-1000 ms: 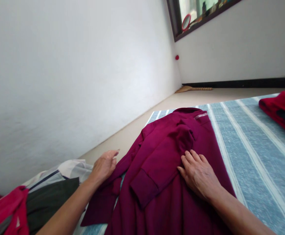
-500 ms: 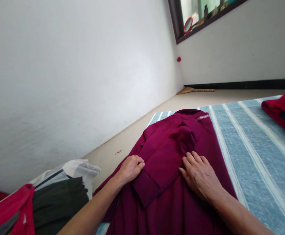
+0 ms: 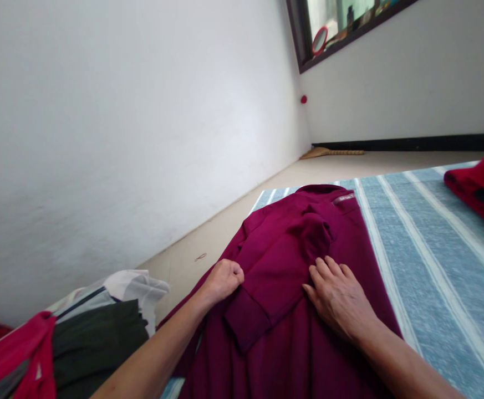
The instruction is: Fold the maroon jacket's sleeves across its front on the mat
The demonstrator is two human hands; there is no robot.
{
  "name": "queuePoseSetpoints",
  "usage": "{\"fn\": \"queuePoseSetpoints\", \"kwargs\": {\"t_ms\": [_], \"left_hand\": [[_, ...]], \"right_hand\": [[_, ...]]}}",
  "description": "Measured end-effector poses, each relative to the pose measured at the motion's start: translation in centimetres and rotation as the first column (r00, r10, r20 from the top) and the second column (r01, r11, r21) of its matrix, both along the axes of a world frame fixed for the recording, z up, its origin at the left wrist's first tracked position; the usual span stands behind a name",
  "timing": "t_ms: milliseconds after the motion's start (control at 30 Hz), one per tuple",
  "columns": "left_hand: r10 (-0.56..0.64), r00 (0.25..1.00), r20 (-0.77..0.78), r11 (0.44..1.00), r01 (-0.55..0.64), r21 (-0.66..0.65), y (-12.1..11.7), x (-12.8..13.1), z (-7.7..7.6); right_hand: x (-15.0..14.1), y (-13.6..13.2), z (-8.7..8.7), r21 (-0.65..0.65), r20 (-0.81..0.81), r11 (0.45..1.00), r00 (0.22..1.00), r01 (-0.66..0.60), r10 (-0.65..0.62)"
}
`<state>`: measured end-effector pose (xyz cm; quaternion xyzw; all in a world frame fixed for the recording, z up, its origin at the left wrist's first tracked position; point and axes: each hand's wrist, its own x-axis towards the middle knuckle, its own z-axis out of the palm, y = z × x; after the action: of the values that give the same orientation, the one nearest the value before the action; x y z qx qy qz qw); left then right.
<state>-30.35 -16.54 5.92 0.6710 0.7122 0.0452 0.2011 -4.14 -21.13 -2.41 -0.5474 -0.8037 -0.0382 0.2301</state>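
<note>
A maroon sweatshirt (image 3: 275,249) lies on a blue-and-white striped sheet (image 3: 437,266), one sleeve folded across its front with the ribbed cuff toward me. At the sleeve's left edge, just above the cuff, my left hand (image 3: 224,280) is closed with the fabric pinched in its fingers. My right hand (image 3: 336,293) rests palm down on the sleeve's other edge, its fingers stretched out. A small pale label shows near the sweatshirt's far right corner, and loose folds of the garment spread below the cuff.
Left of my arm lie a dark green garment (image 3: 100,343), a pink-red one (image 3: 29,354) and a whitish one (image 3: 137,288). A folded red garment (image 3: 480,188) is on the sheet at right. A white wall (image 3: 121,138) runs along the left, and a broom (image 3: 329,152) lies in the corner.
My left hand has shifted slightly up and to the left at the sleeve's edge. The right hand and the sweatshirt are almost unchanged.
</note>
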Motion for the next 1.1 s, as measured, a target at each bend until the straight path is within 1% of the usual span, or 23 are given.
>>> {"fn": "queuePoseSetpoints", "kwargs": {"t_ms": [233,333,400,467,500,533,600,667,700,733,800,833,900,933,1000,1067,1100], "left_hand": [[0.049,0.997,0.067,0.999,-0.048,-0.015,-0.3,-1.3,-0.5],[0.046,0.995,0.085,0.999,-0.046,-0.003,-0.5,-1.5,-0.2],[0.050,0.998,0.044,0.998,-0.051,0.025,-0.3,-1.9,0.3],[0.054,0.993,-0.105,0.996,-0.046,0.072,-0.1,-2.6,1.3],[0.060,0.973,-0.221,0.994,-0.038,0.101,0.1,-3.2,1.8],[0.074,0.931,-0.357,0.991,-0.029,0.131,0.2,-3.8,2.4],[0.125,0.795,-0.594,0.984,-0.022,0.178,0.3,-5.1,3.3],[0.176,0.677,-0.714,0.978,-0.038,0.206,0.0,-6.4,3.8],[0.194,0.639,-0.745,0.975,-0.042,0.218,-0.3,-6.9,3.8],[0.203,0.618,-0.760,0.973,-0.037,0.229,-0.6,-7.3,3.8],[0.181,0.626,-0.759,0.976,-0.018,0.218,-1.1,-7.6,3.4],[0.158,0.647,-0.745,0.981,-0.017,0.193,-1.4,-7.7,3.2],[0.121,0.719,-0.684,0.987,-0.012,0.162,-1.7,-7.4,2.6],[0.113,0.756,-0.644,0.983,0.008,0.182,-1.8,-7.1,2.4],[0.084,0.824,-0.560,0.953,0.097,0.287,-2.0,-6.2,2.0],[-0.010,0.889,-0.459,0.905,0.203,0.375,-2.2,-4.9,1.8],[-0.072,0.911,-0.406,0.891,0.242,0.385,-2.5,-4.1,1.7]], "right_hand": [[0.0,0.0,0.0,-0.002,-0.002,1.000,1.000,0.007,-0.007],[0.0,0.0,0.0,-0.001,-0.004,1.000,1.000,0.002,-0.002],[0.0,0.0,0.1,-0.003,-0.007,1.000,1.000,0.001,-0.001],[0.0,0.0,0.1,-0.002,-0.009,1.000,1.000,-0.002,0.002],[0.0,0.0,0.2,0.000,-0.010,1.000,1.000,-0.002,0.002],[0.0,-0.1,0.2,0.004,-0.012,1.000,1.000,-0.003,0.003],[0.0,-0.1,0.2,0.014,-0.018,1.000,1.000,-0.002,0.002],[0.0,-0.1,0.2,0.019,-0.022,1.000,1.000,0.001,0.000],[0.0,-0.1,0.2,0.018,-0.022,1.000,1.000,0.001,-0.001],[0.0,-0.1,0.2,0.014,-0.022,1.000,1.000,0.003,-0.002],[0.0,-0.1,0.2,0.001,-0.019,1.000,1.000,0.001,-0.001],[0.0,-0.1,0.2,-0.005,-0.018,1.000,1.000,0.000,0.000],[0.0,-0.1,0.2,-0.010,-0.019,1.000,1.000,-0.002,0.002],[0.0,0.0,0.2,-0.011,-0.019,1.000,1.000,-0.004,0.004],[0.0,0.0,0.2,-0.012,-0.019,1.000,1.000,-0.004,0.004],[0.0,0.0,0.2,-0.016,-0.020,1.000,1.000,-0.006,0.005],[0.0,0.0,0.2,-0.016,-0.022,1.000,1.000,-0.006,0.006]]}}
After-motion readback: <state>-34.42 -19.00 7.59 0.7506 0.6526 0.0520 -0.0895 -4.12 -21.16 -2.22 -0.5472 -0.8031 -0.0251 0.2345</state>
